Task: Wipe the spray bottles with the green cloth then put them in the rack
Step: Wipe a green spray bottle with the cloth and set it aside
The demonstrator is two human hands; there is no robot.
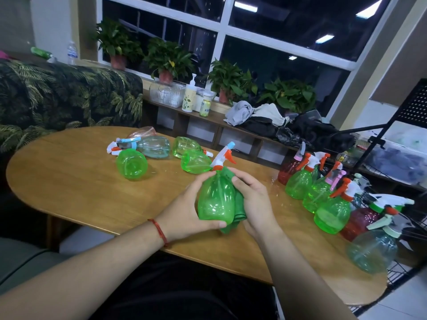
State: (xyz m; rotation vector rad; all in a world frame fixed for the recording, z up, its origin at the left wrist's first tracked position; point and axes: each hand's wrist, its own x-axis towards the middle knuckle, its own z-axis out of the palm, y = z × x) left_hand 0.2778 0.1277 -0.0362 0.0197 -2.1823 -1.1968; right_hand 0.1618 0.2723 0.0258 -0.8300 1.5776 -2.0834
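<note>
Head view: near the middle of the oval wooden counter (69,181), a translucent green plastic spray bottle (213,199) was held just above the surface, its white-and-orange trigger head pointing toward 12 o'clock. The left hand (184,213) gripped the bottle's body from the 9 o'clock side, fingers curled round it and the thumb under its base. The right hand (256,202) clutched the crumpled green cloth (239,207) and pressed it against the bottle's 3 o'clock side, with the thumb lying on the bottle's shoulder.

At 11 o'clock from the held bottle, a loose cluster of green and pale blue plastic bottles (131,165) lay on their sides — some touching. At 3 o'clock, a row of upright green, red and pale blue spray bottles (331,215) stood close together along the counter's edge, beside the black wire rack (413,230) at the frame's right border. Whether any of them stood inside the rack could not be told.
</note>
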